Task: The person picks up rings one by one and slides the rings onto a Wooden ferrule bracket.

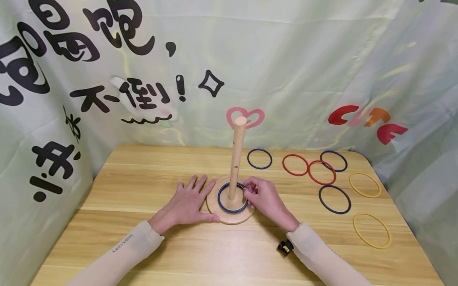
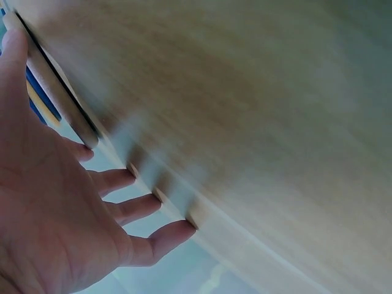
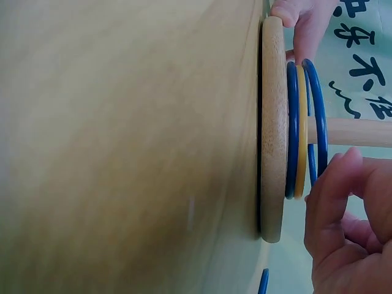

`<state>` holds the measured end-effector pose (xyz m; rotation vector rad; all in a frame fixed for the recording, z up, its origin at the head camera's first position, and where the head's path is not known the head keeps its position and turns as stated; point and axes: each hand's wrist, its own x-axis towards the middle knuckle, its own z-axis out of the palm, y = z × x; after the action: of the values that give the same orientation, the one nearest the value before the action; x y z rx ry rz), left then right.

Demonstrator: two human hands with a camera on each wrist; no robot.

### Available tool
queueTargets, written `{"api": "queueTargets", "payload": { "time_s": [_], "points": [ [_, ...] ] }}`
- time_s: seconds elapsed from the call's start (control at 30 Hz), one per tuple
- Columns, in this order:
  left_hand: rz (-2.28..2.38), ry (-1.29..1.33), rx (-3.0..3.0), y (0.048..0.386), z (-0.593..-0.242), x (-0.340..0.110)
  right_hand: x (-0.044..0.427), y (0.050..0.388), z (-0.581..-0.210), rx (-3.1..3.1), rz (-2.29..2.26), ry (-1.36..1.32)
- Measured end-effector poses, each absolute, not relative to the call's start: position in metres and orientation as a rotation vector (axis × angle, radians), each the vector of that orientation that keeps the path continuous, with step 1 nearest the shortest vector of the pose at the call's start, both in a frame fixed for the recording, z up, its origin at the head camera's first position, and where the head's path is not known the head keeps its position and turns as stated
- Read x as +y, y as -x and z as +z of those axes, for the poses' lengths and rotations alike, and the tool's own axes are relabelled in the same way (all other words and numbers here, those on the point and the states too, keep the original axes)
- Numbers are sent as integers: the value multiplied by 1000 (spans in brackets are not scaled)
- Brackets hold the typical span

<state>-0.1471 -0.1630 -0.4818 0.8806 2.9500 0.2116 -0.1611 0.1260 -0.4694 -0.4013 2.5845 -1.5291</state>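
Observation:
A wooden peg (image 1: 237, 155) stands upright on a round wooden base (image 1: 234, 219). In the right wrist view, a lower blue ring (image 3: 292, 135) lies against the base with a yellow ring (image 3: 301, 135) on top of it. Above these, around the peg and slightly apart from the yellow one, is another blue ring (image 3: 323, 110). My right hand (image 1: 264, 196) pinches the near side of that upper ring between thumb and fingers. With fingers spread, my left hand (image 1: 189, 203) rests at the base's left edge, its thumb touching the rim.
Loose rings lie on the wooden table (image 1: 143, 190) to the back and right: blue ones, red ones such as a red ring (image 1: 283, 165), and yellow ones such as a yellow ring (image 1: 375, 248). A printed curtain (image 1: 286, 59) hangs behind. A small black device (image 1: 285, 248) sits at my right wrist.

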Motion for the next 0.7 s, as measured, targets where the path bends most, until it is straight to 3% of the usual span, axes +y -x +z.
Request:
{"api": "queueTargets", "payload": {
  "time_s": [0.7],
  "points": [
    [227, -875, 2943, 148, -483, -164, 145, 156, -467, 2636, -1488, 293]
  ]
}}
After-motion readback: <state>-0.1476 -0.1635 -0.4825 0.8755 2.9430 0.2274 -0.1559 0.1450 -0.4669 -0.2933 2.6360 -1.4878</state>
